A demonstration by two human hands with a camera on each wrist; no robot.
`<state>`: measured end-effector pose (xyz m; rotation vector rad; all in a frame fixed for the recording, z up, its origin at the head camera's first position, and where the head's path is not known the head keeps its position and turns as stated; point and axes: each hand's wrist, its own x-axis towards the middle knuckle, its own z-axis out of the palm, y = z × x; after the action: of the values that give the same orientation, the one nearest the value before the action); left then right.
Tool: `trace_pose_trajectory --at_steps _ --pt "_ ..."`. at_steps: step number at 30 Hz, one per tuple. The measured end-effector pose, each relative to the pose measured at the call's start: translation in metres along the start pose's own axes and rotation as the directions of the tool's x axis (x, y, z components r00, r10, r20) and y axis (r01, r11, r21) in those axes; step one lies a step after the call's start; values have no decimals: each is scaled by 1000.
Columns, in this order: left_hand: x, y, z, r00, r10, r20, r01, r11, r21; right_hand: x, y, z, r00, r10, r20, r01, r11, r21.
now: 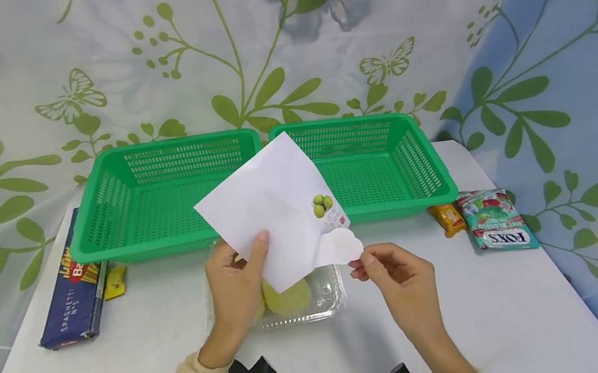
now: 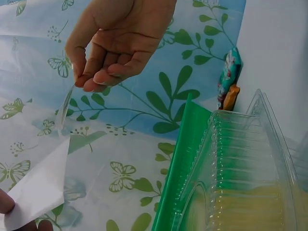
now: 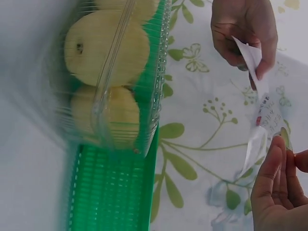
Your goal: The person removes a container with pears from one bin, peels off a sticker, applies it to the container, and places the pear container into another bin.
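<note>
In the head view my left hand (image 1: pixel 235 283) grips a sheet of white paper (image 1: pixel 273 207), thumb in front and other fingers mostly hidden behind. Small green fruits and faint writing are printed near its lower right corner. My right hand (image 1: pixel 404 281) pinches the edge of a small white piece with a rounded outline, like a sticker (image 1: pixel 340 247), which overlaps that corner. Beneath the paper lies a clear plastic container (image 1: pixel 325 294) with round yellow fruit (image 1: pixel 289 299) inside. The right wrist view shows the fruit (image 3: pixel 108 48) through the container's ribbed wall (image 3: pixel 159 72).
Two green baskets (image 1: pixel 166 245) (image 1: pixel 397 206) stand side by side at the back. On the left are a blue spaghetti box (image 1: pixel 67 291) and a small yellow packet (image 1: pixel 115 282). An orange packet (image 1: pixel 448 219) and a teal Fox's candy bag (image 1: pixel 495 221) lie on the right.
</note>
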<state>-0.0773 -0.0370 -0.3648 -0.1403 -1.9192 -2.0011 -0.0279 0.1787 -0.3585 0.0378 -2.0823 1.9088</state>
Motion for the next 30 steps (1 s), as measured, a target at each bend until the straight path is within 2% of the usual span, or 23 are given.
trace_pose_trajectory --at_steps 3,6,8,10,11,13,17,19,21,24,26,28,30 --pt "3 -2 -1 1000 -24 8 24 1000 13 0 2 -8 1000 11 -20 -11 1000 12" --pt "3 -3 0 997 -60 50 58 998 29 2 4 -19 998 22 -54 -21 1000 17" --pt "1 -4 3 990 -95 103 92 995 31 3 4 -28 996 38 -82 -37 999 17" --pt "-3 -4 7 970 -153 188 147 988 43 5 4 -37 992 44 -115 -42 999 19" --pt "-5 -5 10 955 -175 240 165 984 62 6 4 -41 989 50 -137 -47 998 28" --pt "-8 -6 18 911 -205 357 177 978 111 7 4 -48 980 58 -190 -50 998 49" --pt "-13 -9 37 796 -207 568 102 972 211 9 3 -61 951 64 -302 -40 995 86" --pt "-15 -10 46 740 -209 639 75 970 231 10 3 -66 939 61 -339 -31 995 92" --pt "-17 -11 55 695 -208 688 41 967 250 11 3 -70 927 60 -369 -26 995 97" --pt "-18 -13 70 647 -202 736 -16 961 277 12 4 -73 915 68 -399 -28 994 105" --pt "-18 -15 79 624 -197 756 -54 954 294 12 5 -74 909 77 -409 -35 993 109" --pt "-18 -16 88 600 -219 770 -43 952 304 12 6 -74 907 85 -413 -44 993 107" --pt "-18 -17 97 580 -249 776 -5 951 308 12 8 -74 905 85 -416 -46 994 102"
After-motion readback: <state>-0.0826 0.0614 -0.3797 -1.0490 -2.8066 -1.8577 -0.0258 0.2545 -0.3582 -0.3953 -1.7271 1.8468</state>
